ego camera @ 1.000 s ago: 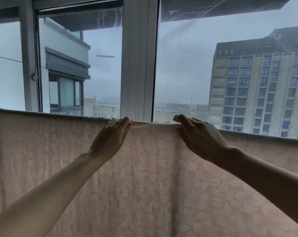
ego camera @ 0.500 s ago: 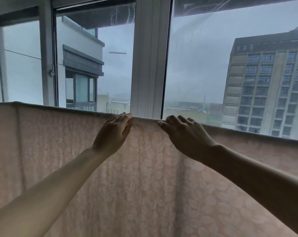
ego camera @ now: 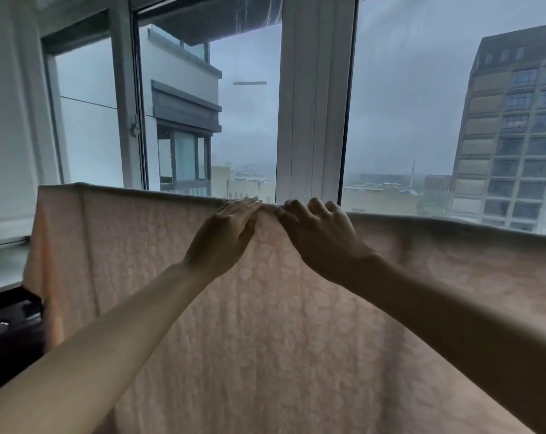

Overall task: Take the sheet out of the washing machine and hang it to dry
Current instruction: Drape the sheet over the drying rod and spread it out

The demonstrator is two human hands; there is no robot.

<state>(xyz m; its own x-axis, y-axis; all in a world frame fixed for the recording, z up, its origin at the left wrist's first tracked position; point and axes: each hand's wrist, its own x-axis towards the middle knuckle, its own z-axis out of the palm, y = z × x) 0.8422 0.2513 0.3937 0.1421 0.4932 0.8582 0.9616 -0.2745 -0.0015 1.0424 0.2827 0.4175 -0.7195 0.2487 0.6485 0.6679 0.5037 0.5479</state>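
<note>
A tall window (ego camera: 406,104) shows grey sky and apartment blocks. In front of it the pink patterned sheet (ego camera: 265,339) already hangs draped across the room, out of the machine. At the middle of its top fold, the left hand (ego camera: 224,236) lies flat-fingered and the right hand (ego camera: 322,242) curls over the edge. Only smoothing seems left.

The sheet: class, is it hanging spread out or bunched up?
Spread out: the sheet hangs flat, its top edge stretched across nearly the whole view.
</note>
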